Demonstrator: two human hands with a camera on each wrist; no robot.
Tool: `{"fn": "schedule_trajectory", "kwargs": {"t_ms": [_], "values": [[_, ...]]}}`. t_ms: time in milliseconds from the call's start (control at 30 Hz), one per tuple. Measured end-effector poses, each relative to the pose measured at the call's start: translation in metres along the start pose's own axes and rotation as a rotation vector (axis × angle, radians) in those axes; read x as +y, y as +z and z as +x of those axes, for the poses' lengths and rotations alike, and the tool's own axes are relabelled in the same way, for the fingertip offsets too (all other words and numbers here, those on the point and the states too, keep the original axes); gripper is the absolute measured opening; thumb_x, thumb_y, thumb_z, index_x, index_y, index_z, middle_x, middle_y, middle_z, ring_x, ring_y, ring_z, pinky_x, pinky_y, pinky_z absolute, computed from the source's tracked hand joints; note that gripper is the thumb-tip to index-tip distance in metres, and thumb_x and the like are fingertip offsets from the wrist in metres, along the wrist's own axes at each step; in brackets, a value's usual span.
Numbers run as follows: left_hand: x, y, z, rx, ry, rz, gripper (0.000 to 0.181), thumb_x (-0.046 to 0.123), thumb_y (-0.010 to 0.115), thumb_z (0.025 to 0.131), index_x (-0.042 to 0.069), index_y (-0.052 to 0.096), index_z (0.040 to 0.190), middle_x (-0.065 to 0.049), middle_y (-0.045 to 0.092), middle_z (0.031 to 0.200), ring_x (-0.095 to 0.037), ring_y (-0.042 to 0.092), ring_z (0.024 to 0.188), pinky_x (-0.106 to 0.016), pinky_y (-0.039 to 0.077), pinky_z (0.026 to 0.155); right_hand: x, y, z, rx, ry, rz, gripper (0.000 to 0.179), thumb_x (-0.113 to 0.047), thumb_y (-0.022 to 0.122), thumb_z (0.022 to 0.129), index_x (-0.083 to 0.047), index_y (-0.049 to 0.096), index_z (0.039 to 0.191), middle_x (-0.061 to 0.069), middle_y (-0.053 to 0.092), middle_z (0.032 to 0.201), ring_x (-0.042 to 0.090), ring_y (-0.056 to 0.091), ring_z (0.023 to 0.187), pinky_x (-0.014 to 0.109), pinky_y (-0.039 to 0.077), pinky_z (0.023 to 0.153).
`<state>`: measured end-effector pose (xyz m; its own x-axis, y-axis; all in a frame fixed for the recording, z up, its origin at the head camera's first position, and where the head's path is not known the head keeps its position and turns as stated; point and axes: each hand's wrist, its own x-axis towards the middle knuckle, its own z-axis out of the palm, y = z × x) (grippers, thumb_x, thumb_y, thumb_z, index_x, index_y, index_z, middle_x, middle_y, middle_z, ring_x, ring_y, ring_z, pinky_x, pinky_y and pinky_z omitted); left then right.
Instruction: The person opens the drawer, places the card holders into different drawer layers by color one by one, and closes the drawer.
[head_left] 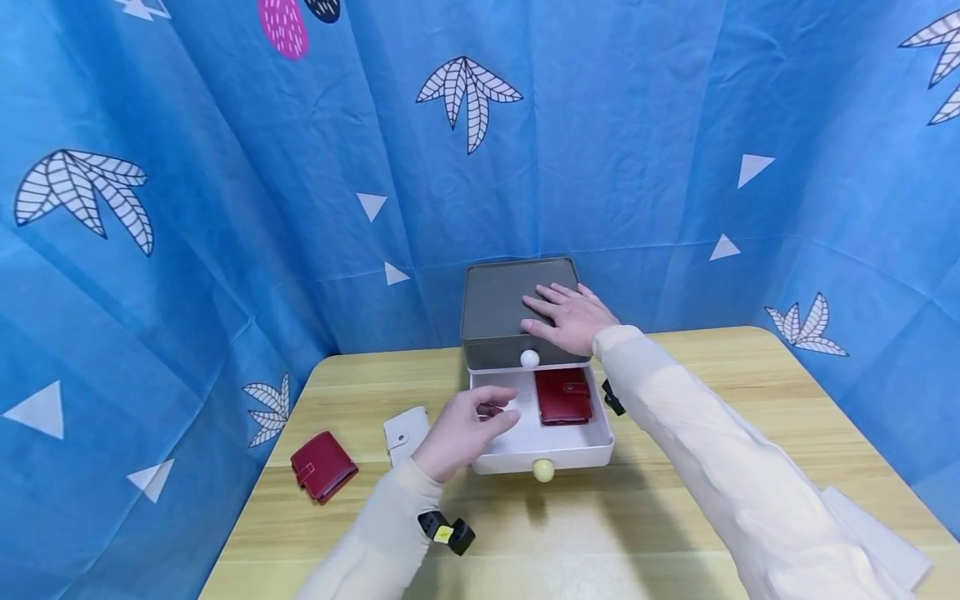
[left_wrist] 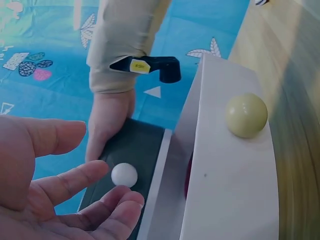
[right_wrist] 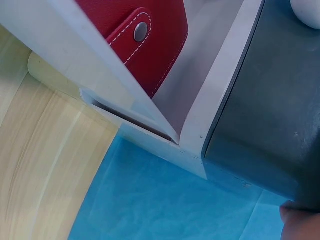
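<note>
1. Both hands are working at a little box with drawers. The right hand [head_left: 572,317] is lying flat on the dark grey top [head_left: 501,304] of the box, with its fingers straight and spread, holding nothing.
2. The left hand [head_left: 463,432] is hanging over the left part of the open white drawer [head_left: 558,446]. Its fingers are loosely bent and it is holding nothing.
3. In the left wrist view, the fingers [left_wrist: 75,180] of that hand are sitting near a small white knob [left_wrist: 124,175] on the grey drawer front.
4. A red wallet [head_left: 563,395] is lying flat inside the open drawer, on its right side, with its snap flap facing up. In the right wrist view its snap button [right_wrist: 140,31] is showing just over the drawer wall.
5. The open drawer is sticking out toward the person, and a pale yellow knob [head_left: 543,470] is sitting on its front.
6. A white wallet [head_left: 406,433] is lying on the wooden surface [head_left: 675,517], just left of the drawer.
7. Another red wallet [head_left: 323,466] is lying farther left on the surface, well apart from the box.
8. A blue cloth with leaf shapes [head_left: 225,167] is hanging behind and around the surface.
</note>
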<state>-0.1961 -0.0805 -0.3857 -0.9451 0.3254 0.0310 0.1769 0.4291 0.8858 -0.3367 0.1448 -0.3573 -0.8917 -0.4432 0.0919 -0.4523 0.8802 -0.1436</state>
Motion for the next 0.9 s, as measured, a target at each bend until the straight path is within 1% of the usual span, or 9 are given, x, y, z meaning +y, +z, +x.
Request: {"fn": "schedule_trajectory", "kwargs": {"t_ms": [167,333,400,500,600,733,767,833,900], "values": [[-0.003,-0.008,-0.009,0.010,0.020,-0.013,0.036,0.029,0.066,0.092,0.011,0.064,0.123,-0.005,0.065,0.113,-0.020,0.059,0.101,-0.035,0.050,0.085,0.000,0.001,0.000,-0.004,0.003,-0.002,0.073,-0.074,0.022,0.091,-0.033,0.030,0.151,0.000,0.024,0.158,0.023,0.013,0.146,0.049,0.002,0.116],[-0.009,-0.016,-0.017,0.052,0.050,-0.001,0.034,0.027,0.065,0.093,0.009,0.064,0.122,-0.003,0.066,0.107,-0.018,0.061,0.098,-0.034,0.051,0.085,0.000,0.002,0.000,0.000,0.002,-0.002,0.073,-0.074,0.022,0.091,-0.033,0.030,0.151,0.000,0.024,0.157,0.022,0.014,0.146,0.049,0.003,0.116],[-0.013,-0.020,-0.020,0.074,0.040,0.012,0.034,0.028,0.065,0.093,0.011,0.065,0.122,-0.001,0.066,0.106,-0.017,0.061,0.097,-0.032,0.051,0.083,0.000,0.002,0.000,-0.003,0.004,0.000,0.073,-0.074,0.022,0.091,-0.033,0.030,0.151,0.000,0.024,0.157,0.022,0.014,0.146,0.049,0.003,0.116],[-0.019,-0.026,-0.023,0.106,0.010,0.001,0.033,0.027,0.066,0.093,0.011,0.065,0.121,-0.001,0.066,0.106,-0.017,0.060,0.096,-0.031,0.051,0.081,0.000,0.001,0.000,-0.009,0.005,0.005,0.074,-0.075,0.022,0.091,-0.032,0.030,0.151,0.001,0.024,0.158,0.023,0.013,0.146,0.050,0.002,0.116],[-0.024,-0.033,-0.026,0.134,-0.016,-0.031,0.032,0.023,0.066,0.092,0.010,0.066,0.121,-0.003,0.065,0.106,-0.018,0.059,0.095,-0.031,0.050,0.078,0.000,0.001,0.000,-0.010,-0.004,0.008,0.075,-0.075,0.022,0.091,-0.031,0.030,0.151,0.002,0.024,0.158,0.024,0.013,0.146,0.050,0.002,0.116],[-0.029,-0.042,-0.031,0.160,-0.059,-0.080,0.032,0.023,0.067,0.091,0.009,0.065,0.120,-0.004,0.065,0.106,-0.019,0.058,0.092,-0.029,0.050,0.065,0.001,0.000,0.000,-0.013,-0.012,-0.001,0.076,-0.075,0.021,0.091,-0.031,0.029,0.151,0.002,0.023,0.158,0.024,0.013,0.146,0.050,0.001,0.116],[-0.029,-0.044,-0.032,0.164,-0.066,-0.091,0.033,0.023,0.068,0.091,0.009,0.065,0.121,-0.005,0.065,0.105,-0.020,0.058,0.092,-0.028,0.050,0.064,0.001,0.000,0.000,-0.014,-0.011,-0.003,0.076,-0.075,0.020,0.090,-0.031,0.029,0.152,0.001,0.023,0.158,0.024,0.013,0.146,0.050,0.001,0.116],[-0.032,-0.047,-0.033,0.178,-0.068,-0.092,0.034,0.023,0.067,0.091,0.008,0.065,0.122,-0.005,0.065,0.106,-0.019,0.058,0.092,-0.028,0.050,0.064,0.002,0.000,0.000,-0.016,-0.013,-0.006,0.076,-0.076,0.020,0.090,-0.031,0.029,0.152,0.001,0.023,0.158,0.024,0.013,0.146,0.050,0.001,0.116],[-0.036,-0.050,-0.034,0.191,-0.062,-0.083,0.035,0.023,0.067,0.092,0.006,0.064,0.122,-0.006,0.064,0.107,-0.019,0.058,0.094,-0.028,0.049,0.071,0.002,0.000,-0.001,-0.017,-0.012,-0.004,0.076,-0.075,0.020,0.090,-0.031,0.029,0.152,0.002,0.023,0.158,0.024,0.013,0.146,0.050,0.001,0.116]]}}
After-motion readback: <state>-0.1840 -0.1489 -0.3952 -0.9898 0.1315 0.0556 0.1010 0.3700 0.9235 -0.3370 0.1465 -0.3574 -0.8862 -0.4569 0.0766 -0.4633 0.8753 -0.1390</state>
